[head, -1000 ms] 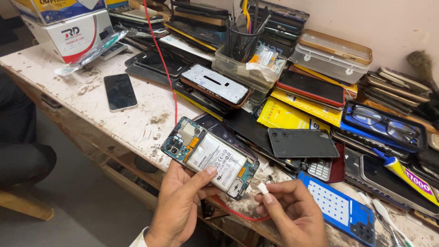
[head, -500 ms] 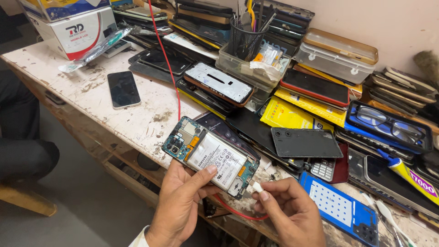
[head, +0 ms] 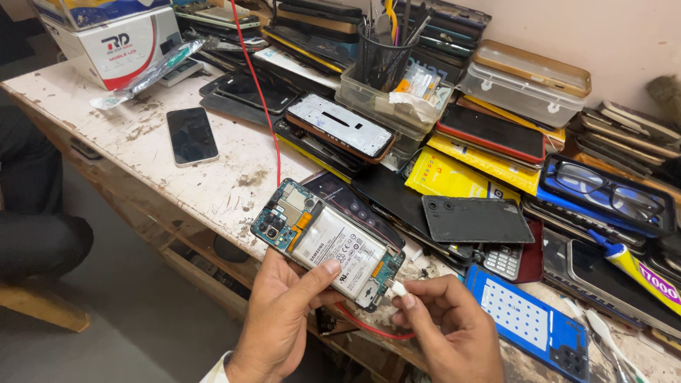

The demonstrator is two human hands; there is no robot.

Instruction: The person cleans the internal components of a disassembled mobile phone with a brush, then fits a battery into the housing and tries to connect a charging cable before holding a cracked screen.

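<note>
Two hands at the bench's near edge: left hand clasps an opened smartphone, back cover off, battery and circuit board exposed, thumb on the battery; right hand pinches a white charging plug at the phone's lower end, red cable trailing across the bench. Beyond lie a dark back cover, a black smartphone face up on the stained worktable, eyeglasses and a mesh tool cup.
</note>
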